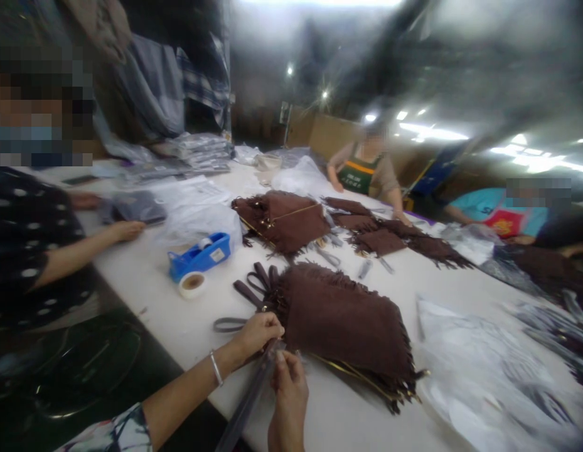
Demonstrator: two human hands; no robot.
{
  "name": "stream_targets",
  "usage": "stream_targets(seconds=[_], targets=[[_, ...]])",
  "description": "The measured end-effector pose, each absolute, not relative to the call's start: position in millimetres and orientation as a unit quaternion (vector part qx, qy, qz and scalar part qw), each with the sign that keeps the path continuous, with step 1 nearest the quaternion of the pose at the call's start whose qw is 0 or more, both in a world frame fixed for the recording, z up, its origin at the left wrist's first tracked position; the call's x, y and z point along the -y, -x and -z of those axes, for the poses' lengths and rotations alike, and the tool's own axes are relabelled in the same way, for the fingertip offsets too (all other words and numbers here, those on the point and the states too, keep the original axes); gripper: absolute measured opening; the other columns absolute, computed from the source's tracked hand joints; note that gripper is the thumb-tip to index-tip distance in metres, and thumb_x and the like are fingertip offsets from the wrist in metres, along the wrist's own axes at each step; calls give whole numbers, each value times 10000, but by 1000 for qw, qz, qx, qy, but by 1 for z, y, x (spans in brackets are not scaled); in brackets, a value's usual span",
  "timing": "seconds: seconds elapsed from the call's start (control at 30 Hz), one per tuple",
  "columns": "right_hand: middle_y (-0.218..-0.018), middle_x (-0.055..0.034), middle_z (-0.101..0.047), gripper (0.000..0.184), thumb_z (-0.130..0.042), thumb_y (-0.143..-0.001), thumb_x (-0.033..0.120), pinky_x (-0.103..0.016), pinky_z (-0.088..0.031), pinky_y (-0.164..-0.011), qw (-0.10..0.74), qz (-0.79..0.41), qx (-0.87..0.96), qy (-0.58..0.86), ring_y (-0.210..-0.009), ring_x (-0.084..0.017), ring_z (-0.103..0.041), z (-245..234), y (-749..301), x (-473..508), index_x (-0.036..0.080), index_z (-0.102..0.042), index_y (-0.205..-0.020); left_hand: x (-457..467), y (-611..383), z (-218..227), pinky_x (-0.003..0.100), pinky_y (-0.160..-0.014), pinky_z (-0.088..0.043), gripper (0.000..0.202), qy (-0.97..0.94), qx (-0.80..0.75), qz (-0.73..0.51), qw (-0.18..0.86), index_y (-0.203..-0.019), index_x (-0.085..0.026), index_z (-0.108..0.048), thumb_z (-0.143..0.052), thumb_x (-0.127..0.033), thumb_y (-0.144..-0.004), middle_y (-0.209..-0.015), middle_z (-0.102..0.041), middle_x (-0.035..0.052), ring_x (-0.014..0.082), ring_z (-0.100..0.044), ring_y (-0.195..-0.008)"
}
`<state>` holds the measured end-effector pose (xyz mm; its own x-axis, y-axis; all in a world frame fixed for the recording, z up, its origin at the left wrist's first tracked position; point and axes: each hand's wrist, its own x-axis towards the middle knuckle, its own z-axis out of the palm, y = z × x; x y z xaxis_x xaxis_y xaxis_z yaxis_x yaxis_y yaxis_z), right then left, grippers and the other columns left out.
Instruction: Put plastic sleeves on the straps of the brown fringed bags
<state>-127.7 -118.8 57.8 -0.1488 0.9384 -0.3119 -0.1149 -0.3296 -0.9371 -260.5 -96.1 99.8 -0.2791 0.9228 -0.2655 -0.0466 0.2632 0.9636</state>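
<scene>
So I'm standing by this worktable and the person's left hand (259, 331) and right hand (290, 386) are right up close together, thumbs and fingertips pinched narrow on the upper end of a long, thin, dark strip with a shiny plastic look (248, 405). The rest of the strip slopes down between the forearms toward the table edge; exactly what sits between the fingertips is too small to make out. There's a silver bangle (216, 369) on the left wrist. Just beyond the grip and to its right is a stack of dark brown, fringed, suede-looking pouches with gold zips (350, 314), and flat brown strap loops (253, 282) poke out of its near left end, just past the left hand. Farther out to the left are a white tape roll (192, 285) and a blue plastic tape dispenser (199, 254), one beside the other on the white tabletop (154, 301). Straight past the stack there's another messy heap of brown fringed pouches (291, 220), and well off to the right, clear crinkly plastic bags (489, 376). A co-worker in a black polka-dot top (32, 238) is on the left, another in a green apron (361, 169) across the table.
</scene>
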Motion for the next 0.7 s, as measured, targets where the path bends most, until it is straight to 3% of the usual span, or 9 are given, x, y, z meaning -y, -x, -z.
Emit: stream_targets(seconds=[0.13, 0.23, 0.33, 0.43, 0.57, 0.7], targets=[[-663, 26, -536, 403, -694, -730, 550, -209, -356, -520, 435, -657, 362, 499, -563, -102, -440, -61, 135, 121, 176, -668, -876, 96, 263, -103, 232, -486, -309, 199, -338, -611, -482, 530, -659, -170, -542, -633, -346, -684, -523, -474, -54, 103, -418, -470], [-682, 13, -560, 433, -717, -701, 561, -196, -376, -516, 439, -666, 326, 507, -583, -102, -475, -65, 140, 120, 164, -657, -862, 101, 261, -106, 224, -509, -350, 283, -300, -580, -507, 562, -698, -174, -533, -650, -430, -726, -601, -535, -32, 108, -481, -520], [-679, 14, -567, 424, -723, -707, 550, -188, -396, -519, 442, -671, 297, 516, -594, -103, -508, -70, 143, 120, 173, -652, -889, 115, 257, -105, 247, -633, -442, 361, -248, -545, -556, 577, -929, -175, -604, -645, -496, -768, -822, -649, 30, 148, -605, -701], [-642, 34, -553, 416, -736, -696, 546, -175, -387, -497, 443, -690, 270, 505, -554, -90, -500, -70, 145, 122, 191, -640, -891, 134, 250, -98, 282, -734, -478, 460, -205, -523, -590, 580, -1138, -198, -588, -663, -479, -782, -974, -676, 69, 185, -640, -846], [-628, 36, -547, 410, -721, -716, 543, -176, -381, -479, 440, -698, 270, 497, -531, -90, -498, -65, 147, 120, 200, -621, -916, 148, 239, -87, 264, -667, -471, 389, -220, -508, -598, 579, -911, -137, -679, -697, -493, -755, -807, -683, 75, 178, -618, -731], [-543, 64, -488, 468, -682, -719, 606, -173, -357, -444, 443, -675, 309, 502, -471, -82, -453, -55, 149, 112, 184, -606, -909, 141, 236, -82, 259, -571, -453, 402, -221, -524, -604, 559, -875, -125, -684, -729, -492, -716, -676, -652, 48, 160, -582, -593]])
